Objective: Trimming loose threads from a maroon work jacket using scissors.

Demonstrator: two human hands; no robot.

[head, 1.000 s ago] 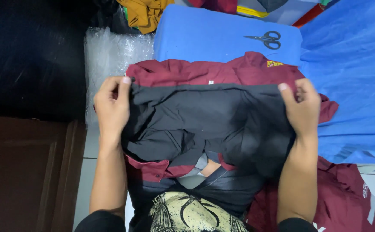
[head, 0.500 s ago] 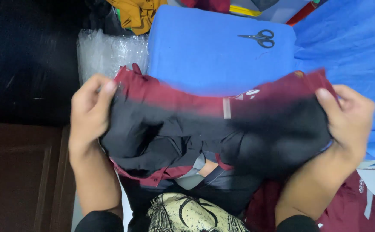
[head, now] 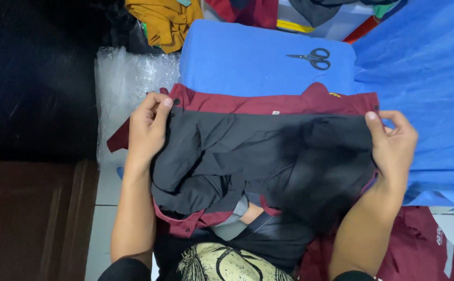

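Note:
A maroon and dark grey shirt (head: 248, 151) lies folded across my lap and the edge of a blue block. My left hand (head: 148, 126) grips its left side near a black button, thumb on top. My right hand (head: 392, 144) pinches its right edge. The maroon band runs along the top, the grey panel below it, with bunched cloth and a maroon cuff hanging toward my lap.
A blue padded block (head: 248, 60) lies ahead with black scissors (head: 311, 57) on it. Blue cloth (head: 430, 88) spreads on the right, clear plastic wrap (head: 125, 83) on the left, a mustard garment (head: 164, 21) at the back, maroon cloth (head: 425, 244) at lower right.
The shirt was lifted and pulled wide half a second ago. Now it is laid back down flatter against the blue block, with both hands still on its sides.

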